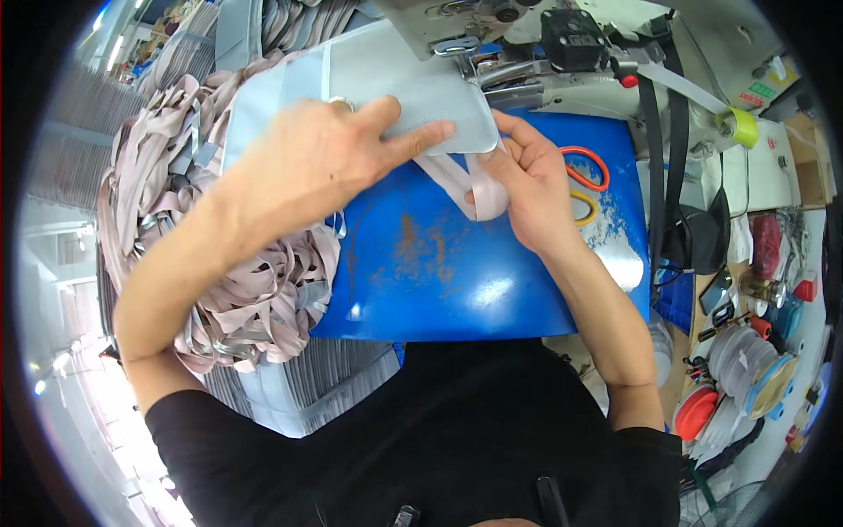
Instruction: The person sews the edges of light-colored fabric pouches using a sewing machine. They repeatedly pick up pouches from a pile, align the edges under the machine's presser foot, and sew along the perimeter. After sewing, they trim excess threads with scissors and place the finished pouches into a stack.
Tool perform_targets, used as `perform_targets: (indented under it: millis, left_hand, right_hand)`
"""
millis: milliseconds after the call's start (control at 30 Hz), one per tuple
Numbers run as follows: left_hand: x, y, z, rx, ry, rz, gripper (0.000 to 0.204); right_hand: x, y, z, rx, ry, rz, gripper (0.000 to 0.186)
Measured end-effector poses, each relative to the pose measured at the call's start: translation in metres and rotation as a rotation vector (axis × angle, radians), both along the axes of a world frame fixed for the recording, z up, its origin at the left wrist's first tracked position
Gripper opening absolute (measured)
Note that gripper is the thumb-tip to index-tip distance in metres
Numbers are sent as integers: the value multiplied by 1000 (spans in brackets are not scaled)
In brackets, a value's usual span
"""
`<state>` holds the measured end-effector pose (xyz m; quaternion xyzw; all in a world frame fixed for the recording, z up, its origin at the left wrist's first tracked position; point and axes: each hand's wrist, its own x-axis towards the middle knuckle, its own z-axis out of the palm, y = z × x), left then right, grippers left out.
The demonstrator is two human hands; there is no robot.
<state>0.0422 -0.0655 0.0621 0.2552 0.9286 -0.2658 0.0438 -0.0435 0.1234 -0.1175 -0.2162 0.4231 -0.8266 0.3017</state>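
Observation:
A flat light grey-blue mesh panel [413, 75] with a rounded corner lies under the sewing machine's head [439, 26]. My left hand [338, 145] rests on top of it, fingers apart, with one finger stretched toward the near right corner. Beside that corner, my right hand [531, 180] pinches a pale pink fabric strap [489, 195], which loops down below the panel's edge. The fingertips of my right hand are partly hidden behind the strap and panel corner. Red-and-yellow-handled scissors [588, 167] lie just right of my right hand.
A blue work surface [413, 290] with worn brown patches spreads below my hands. At left, a large tangled heap of pink straps [263, 299] hangs beside stacked grey panels [325, 378]. Bobbins, spools and tools [738, 360] crowd the right side.

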Motion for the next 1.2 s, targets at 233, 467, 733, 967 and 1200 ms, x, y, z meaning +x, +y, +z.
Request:
perform_targets:
  millis: [233,467,733,967,1200]
  left_hand:
    - [-38,-22,6,-29,47,-110,65]
    - [-30,1,4,-82,71,-43,54]
    - [-17,42,-33,166,138,141,40]
    - [-32,78,-67,470,290,285,29]
    - [26,70,-105,1033,288,434,70]
  right_hand:
    - [-22,-23,-6,-15,-49,-41,30]
    - [-19,-28,-6,-25,-26,-64,24]
    - [-16,-30,-11,-13,4,-118,22]
    - [-9,-29,-13,0,58,-201,24]
    - [-2,-15,-10,-42,-68,-91,32]
